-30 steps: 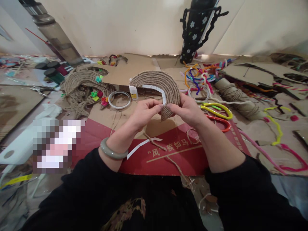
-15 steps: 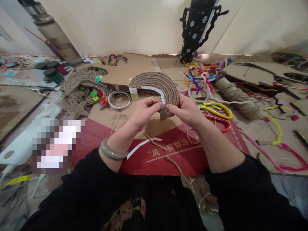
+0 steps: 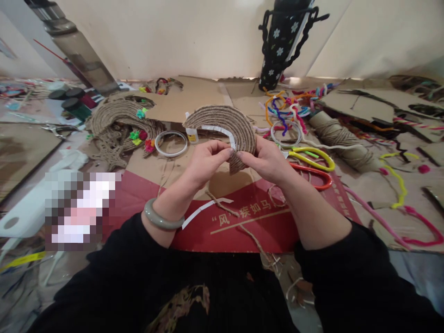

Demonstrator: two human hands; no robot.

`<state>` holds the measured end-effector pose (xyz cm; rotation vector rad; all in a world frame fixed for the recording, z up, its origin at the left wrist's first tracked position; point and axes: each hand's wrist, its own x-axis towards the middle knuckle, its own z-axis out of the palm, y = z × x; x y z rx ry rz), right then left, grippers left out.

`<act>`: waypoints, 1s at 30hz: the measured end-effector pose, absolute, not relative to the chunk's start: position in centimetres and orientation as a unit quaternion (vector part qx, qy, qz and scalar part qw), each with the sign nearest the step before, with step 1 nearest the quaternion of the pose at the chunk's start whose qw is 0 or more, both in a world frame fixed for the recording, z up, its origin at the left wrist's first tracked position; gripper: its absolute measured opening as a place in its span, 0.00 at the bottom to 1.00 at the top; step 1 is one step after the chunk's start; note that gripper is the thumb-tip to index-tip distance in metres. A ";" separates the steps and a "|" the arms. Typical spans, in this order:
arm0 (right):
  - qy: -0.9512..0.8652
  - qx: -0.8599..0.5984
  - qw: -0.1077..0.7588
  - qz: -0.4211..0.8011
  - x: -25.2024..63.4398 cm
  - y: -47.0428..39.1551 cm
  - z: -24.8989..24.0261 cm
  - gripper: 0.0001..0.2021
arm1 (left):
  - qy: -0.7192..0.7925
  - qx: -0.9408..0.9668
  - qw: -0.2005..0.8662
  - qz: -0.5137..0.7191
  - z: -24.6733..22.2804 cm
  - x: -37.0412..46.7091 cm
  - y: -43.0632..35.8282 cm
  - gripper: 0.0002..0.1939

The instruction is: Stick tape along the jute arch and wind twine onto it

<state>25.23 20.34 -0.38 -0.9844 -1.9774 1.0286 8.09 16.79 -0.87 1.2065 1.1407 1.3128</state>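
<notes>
A crescent wrapped in rows of brown twine [image 3: 239, 122] is held up above the cardboard, tilted toward me. A white tape strip [image 3: 218, 130] runs along its inner curve. My left hand [image 3: 207, 162] is closed, thumb and finger pinching at the strip's lower end. My right hand [image 3: 265, 159] grips the crescent's right side, its thumb pressed near the lower tip beside my left thumb. The fingers behind the crescent are hidden. Below my hands, another curved white strip [image 3: 201, 212] and a loose piece of twine [image 3: 222, 203] lie on the red printed cardboard [image 3: 194, 240].
Scissors with yellow and red handles [image 3: 314, 159] lie by my right wrist. Two tape rolls [image 3: 171, 144], a small glue bottle [image 3: 191, 135] and a twine spool [image 3: 342, 141] sit behind. A decorated twine piece [image 3: 118, 115] is left, a flowered black tumbler [image 3: 277, 51] at the back.
The crescent has tilted slightly and shifted a little left. Both hands keep nearly the same hold.
</notes>
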 end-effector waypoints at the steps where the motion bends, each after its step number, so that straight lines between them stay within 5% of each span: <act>1: -0.760 -0.378 0.344 0.402 25.2 20.3 -0.4 0.10 | 0.470 0.500 0.486 0.541 -1.0 8.1 16.8 0.10; 10: -0.801 -0.395 0.351 0.282 24.7 19.7 0.1 0.07 | 0.492 0.527 0.435 0.540 -1.7 7.9 17.1 0.08; 30: -0.815 -0.420 0.326 0.230 24.6 19.6 -0.2 0.08 | 0.525 0.563 0.377 0.514 -2.1 7.8 17.2 0.08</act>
